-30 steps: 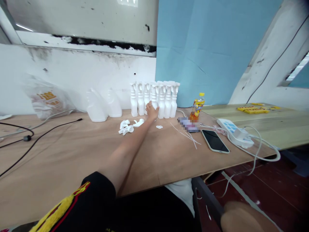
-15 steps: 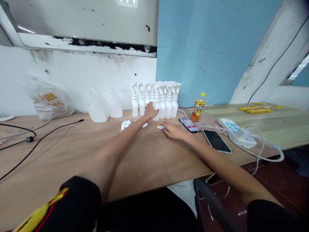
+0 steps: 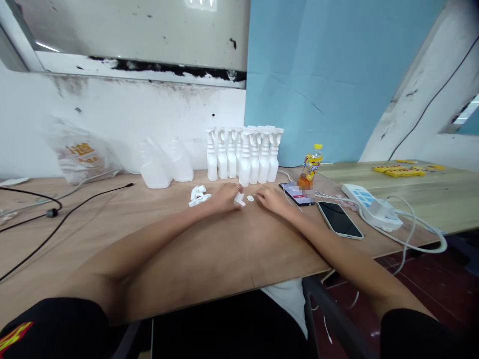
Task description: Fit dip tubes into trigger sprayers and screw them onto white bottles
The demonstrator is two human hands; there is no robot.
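My left hand (image 3: 226, 197) is closed round a small white plastic part (image 3: 240, 200) low over the wooden table (image 3: 209, 249). Just right of it, my right hand (image 3: 268, 198) has its fingers bent and close together beside a small flat white piece (image 3: 250, 198); whether they pinch anything is too small to tell. More white plastic parts (image 3: 199, 196) lie left of my left hand. Behind both hands stand several white spray bottles (image 3: 244, 162) with trigger heads. Two white bottles without heads (image 3: 154, 167) are further left.
A drink bottle (image 3: 310, 167), two phones (image 3: 340, 220) and a white power strip (image 3: 370, 207) with looped cables are at the right. At the left lie black cables (image 3: 75, 217) and a plastic bag (image 3: 84, 157).
My left hand has moved back from the front of the spray bottles, down to the table, and now holds a white part. My right hand remains near the flat white piece.
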